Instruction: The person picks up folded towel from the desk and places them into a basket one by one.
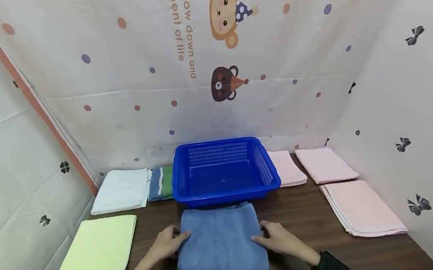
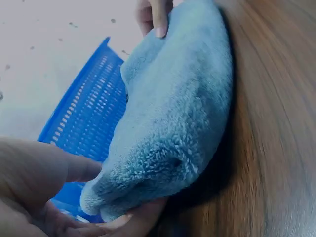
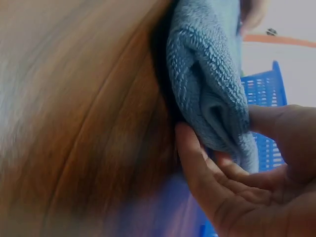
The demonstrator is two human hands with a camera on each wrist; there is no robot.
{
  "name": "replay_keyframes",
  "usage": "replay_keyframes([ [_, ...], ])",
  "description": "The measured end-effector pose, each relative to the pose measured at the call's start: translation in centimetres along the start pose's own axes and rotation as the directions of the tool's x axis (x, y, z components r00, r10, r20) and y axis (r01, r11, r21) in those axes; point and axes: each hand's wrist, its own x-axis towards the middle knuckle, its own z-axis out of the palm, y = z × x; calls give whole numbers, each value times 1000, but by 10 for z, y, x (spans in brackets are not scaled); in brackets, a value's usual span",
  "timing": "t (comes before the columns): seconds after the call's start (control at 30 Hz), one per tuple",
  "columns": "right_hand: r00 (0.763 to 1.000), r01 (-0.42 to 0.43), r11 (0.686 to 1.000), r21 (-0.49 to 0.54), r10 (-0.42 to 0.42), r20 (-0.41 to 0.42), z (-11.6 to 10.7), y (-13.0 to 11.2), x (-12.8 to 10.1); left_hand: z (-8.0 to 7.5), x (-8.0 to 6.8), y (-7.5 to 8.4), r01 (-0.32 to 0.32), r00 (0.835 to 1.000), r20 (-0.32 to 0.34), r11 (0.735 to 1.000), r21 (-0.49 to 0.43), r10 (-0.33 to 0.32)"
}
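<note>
A folded blue towel (image 1: 221, 245) is held between both hands in front of the blue basket. My left hand (image 1: 168, 241) grips its left side, thumb on top and fingers underneath, as the left wrist view shows with the towel (image 2: 168, 113) over the fingers. My right hand (image 1: 280, 239) holds the opposite side the same way. In the right wrist view the towel's (image 3: 212, 94) rolled layers show at the edge, with the fingers beneath and the thumb above. The near edge casts a shadow on the table.
Behind the towel stands a blue plastic basket (image 1: 225, 193) with nothing in it. At left lie a yellow towel (image 1: 96, 252), a white towel (image 1: 121, 189) and a striped towel (image 1: 161, 184). Pink towels (image 1: 363, 208) lie on the right of the brown table (image 1: 302, 208). Printed curtains enclose the table.
</note>
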Motion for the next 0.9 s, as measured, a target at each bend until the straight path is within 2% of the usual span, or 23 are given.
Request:
replay_keyframes([
  [0.1, 997, -79, 984, 163, 77, 20, -2, 1, 3, -3, 1, 1, 114, 993, 46, 986, -120, -110],
  [0.2, 986, -164, 927, 337, 156, 52, -4, 4, 6, -6, 3, 1, 167, 983, 103, 971, -170, -151],
  [0.33, 970, -244, 845, 476, 224, 99, -7, 7, 9, -7, 4, -2, 155, 977, 168, 976, -153, -129],
  [0.4, 965, -261, 826, 501, 240, 106, -8, 8, 9, -7, 5, -4, 134, 975, 196, 980, -147, -104],
  [0.47, 964, -263, 819, 509, 249, 98, -9, 8, 9, -7, 6, -5, 124, 974, 206, 980, -158, -90],
  [0.6, 961, -265, 811, 522, 265, 78, -12, 4, 6, -8, 3, -5, 57, 972, 236, 970, -238, 1],
  [0.67, 964, -257, 815, 520, 256, 75, -17, -2, 2, -12, -3, -3, 26, 961, 269, 952, -306, 61],
  [0.7, 966, -250, 817, 519, 248, 75, -19, -7, -1, -15, -8, -1, 10, 951, 294, 939, -345, 98],
  [0.8, 978, -207, 823, 528, 195, 80, -34, -24, -8, -31, -21, 10, -50, 924, 323, 902, -430, 205],
  [0.87, 986, -163, 837, 522, 149, 68, -48, -37, -9, -47, -25, 23, -137, 911, 295, 888, -439, 287],
  [0.9, 989, -144, 845, 515, 134, 58, -57, -44, -8, -55, -25, 32, -176, 911, 271, 887, -426, 311],
])
